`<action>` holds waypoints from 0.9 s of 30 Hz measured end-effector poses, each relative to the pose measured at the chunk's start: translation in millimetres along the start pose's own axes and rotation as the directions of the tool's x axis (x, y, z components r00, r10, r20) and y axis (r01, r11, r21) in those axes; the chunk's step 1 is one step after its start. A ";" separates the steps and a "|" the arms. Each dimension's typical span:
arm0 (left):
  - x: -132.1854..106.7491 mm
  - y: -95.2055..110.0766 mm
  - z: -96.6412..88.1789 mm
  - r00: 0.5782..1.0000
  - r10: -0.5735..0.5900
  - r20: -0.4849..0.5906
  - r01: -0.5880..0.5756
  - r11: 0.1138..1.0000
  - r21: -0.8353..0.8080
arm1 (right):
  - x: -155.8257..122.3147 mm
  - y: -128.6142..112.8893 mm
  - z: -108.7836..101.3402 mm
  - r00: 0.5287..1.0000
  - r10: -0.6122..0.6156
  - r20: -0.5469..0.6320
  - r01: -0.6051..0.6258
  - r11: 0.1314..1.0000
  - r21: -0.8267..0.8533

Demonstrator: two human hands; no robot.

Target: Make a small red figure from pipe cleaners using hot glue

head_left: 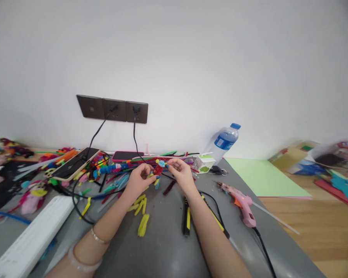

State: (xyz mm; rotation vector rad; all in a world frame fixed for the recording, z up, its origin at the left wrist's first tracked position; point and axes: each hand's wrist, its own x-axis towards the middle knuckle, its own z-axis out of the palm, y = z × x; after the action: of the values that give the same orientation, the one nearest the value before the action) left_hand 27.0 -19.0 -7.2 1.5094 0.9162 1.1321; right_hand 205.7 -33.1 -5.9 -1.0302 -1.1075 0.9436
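Note:
Between my two hands is a small pipe-cleaner figure (158,169) in red, blue and yellow. My left hand (141,178) closes its fingertips on the figure's lower left side. The thumb and fingers of my right hand (182,174) pinch a blue part at its upper right. Below the hands, several short yellow pipe-cleaner pieces (143,225) lie on the grey table (162,251). A black and yellow tool handle (186,220) lies beside my right forearm, its other end hidden.
A pink glue gun (243,206) with its cord lies on the right, near green paper (266,177). Behind stand a water bottle (227,139) and a small white-green box (204,163). Left are a phone (75,164), a white power strip (31,239), cables and many coloured pipe cleaners.

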 end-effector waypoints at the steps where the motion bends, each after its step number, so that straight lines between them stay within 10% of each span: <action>1: -0.1 -0.3 0.0 1.000 0.002 -0.001 -0.002 1.000 0.003 | 0.3 0.5 -0.2 1.000 -0.003 -0.002 0.003 1.000 -0.003; 16: 0.1 0.9 -2.1 1.000 0.022 0.004 -0.022 0.999 0.046 | -0.2 0.2 -2.0 0.999 -0.037 0.008 0.038 0.997 -0.070; 27: 2.2 8.4 -2.4 0.934 -0.356 0.032 0.311 0.764 -0.566 | 2.3 7.9 -11.5 0.999 0.048 0.020 -0.040 0.953 -0.300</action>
State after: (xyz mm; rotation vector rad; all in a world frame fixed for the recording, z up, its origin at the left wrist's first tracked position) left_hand 25.3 -18.1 1.6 0.7802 0.7687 1.0744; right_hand 216.8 -30.8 -14.4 -1.2960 -1.2814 0.8414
